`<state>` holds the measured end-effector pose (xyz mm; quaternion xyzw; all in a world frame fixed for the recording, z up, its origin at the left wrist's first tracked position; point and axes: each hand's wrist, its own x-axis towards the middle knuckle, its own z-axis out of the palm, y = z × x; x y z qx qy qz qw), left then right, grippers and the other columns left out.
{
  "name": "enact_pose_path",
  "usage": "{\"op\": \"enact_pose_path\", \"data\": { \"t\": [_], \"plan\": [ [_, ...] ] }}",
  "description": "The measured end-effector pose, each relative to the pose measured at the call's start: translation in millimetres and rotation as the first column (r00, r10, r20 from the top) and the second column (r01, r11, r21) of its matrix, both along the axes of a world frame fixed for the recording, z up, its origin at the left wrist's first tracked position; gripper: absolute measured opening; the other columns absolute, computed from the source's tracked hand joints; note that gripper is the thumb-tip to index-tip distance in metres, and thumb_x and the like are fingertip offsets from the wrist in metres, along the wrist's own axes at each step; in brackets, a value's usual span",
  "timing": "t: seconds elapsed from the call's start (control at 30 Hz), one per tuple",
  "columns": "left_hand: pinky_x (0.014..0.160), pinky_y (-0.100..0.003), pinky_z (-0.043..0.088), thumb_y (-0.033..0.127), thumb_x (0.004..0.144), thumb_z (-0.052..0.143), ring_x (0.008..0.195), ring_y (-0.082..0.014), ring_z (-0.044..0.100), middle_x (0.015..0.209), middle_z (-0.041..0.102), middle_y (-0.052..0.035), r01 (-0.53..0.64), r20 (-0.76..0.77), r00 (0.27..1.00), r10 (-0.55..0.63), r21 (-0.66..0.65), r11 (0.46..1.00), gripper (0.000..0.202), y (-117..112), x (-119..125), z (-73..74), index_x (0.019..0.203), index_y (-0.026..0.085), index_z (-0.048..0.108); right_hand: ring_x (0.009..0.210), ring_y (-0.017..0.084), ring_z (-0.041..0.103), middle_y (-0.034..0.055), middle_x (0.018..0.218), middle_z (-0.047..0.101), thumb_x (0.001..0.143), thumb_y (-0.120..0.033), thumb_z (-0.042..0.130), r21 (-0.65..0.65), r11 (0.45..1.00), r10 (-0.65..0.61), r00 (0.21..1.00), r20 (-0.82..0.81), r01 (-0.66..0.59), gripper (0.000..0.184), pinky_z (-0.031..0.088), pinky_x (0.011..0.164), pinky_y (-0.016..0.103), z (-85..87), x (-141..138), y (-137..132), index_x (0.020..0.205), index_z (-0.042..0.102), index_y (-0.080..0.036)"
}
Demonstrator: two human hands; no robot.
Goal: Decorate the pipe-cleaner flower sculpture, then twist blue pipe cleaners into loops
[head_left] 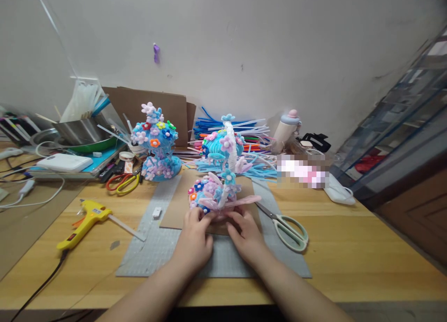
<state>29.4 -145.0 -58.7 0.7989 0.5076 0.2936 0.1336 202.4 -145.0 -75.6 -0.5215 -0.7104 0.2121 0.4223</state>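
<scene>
In front of me stands a fuzzy pipe-cleaner ornament (209, 188), with a blue dome on top, a flower-covered base and a white wrapped strip rising up its front. My left hand (195, 236) has its curled fingers against the base's lower left. On the lower right, my right hand (246, 231) bends its fingers around the base, close to a pale pink fuzzy piece (244, 201) sticking out to the right. Both sets of fingertips are partly hidden by the base. Brown cardboard (178, 210) lies beneath the ornament, on a grey cutting mat (139, 261).
A similar flowered ornament (155, 142) stands back left. A yellow glue gun (84, 224) with a cord lies left, near red-and-yellow-handled scissors (124, 182). Green-handled scissors (291, 231) lie right of the cardboard. Behind are bundled pipe cleaners (226, 126) and a bottle (288, 128).
</scene>
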Motion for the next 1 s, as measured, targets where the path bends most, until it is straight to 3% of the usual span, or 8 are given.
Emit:
{"op": "enact_pose_path", "data": {
  "t": [0.73, 1.0],
  "plan": [
    [0.094, -0.044, 0.039, -0.001, 0.061, 0.047, 0.106, -0.0256, 0.041, 0.108, 0.044, -0.0079, -0.004, -0.002, 1.000, 0.004, 0.003, 1.000, 0.062, -0.8, -2.2, -1.0, 0.119, 0.022, 0.051, 0.116, 0.024, 0.045, 0.0094, 0.123, 0.046, 0.077, -0.016, 0.052, -0.009, 1.000, -0.015, 1.000, 0.020, 0.016, 0.031, 0.039, 0.100, 0.043, 1.1, -1.1, -0.6, 0.107, 0.059, -0.023],
    [0.094, -0.043, 0.039, -0.003, 0.061, 0.047, 0.105, -0.0258, 0.040, 0.107, 0.042, -0.0080, 0.003, -0.067, 0.998, -0.002, 0.026, 1.000, 0.063, -2.1, -1.0, -0.3, 0.117, 0.024, 0.055, 0.118, 0.023, 0.043, 0.0101, 0.125, 0.043, 0.078, -0.016, 0.050, -0.033, 0.999, 0.004, 1.000, 0.027, -0.003, 0.032, 0.036, 0.102, 0.041, 0.3, -0.1, -0.6, 0.109, 0.058, -0.022]
  ]
}}
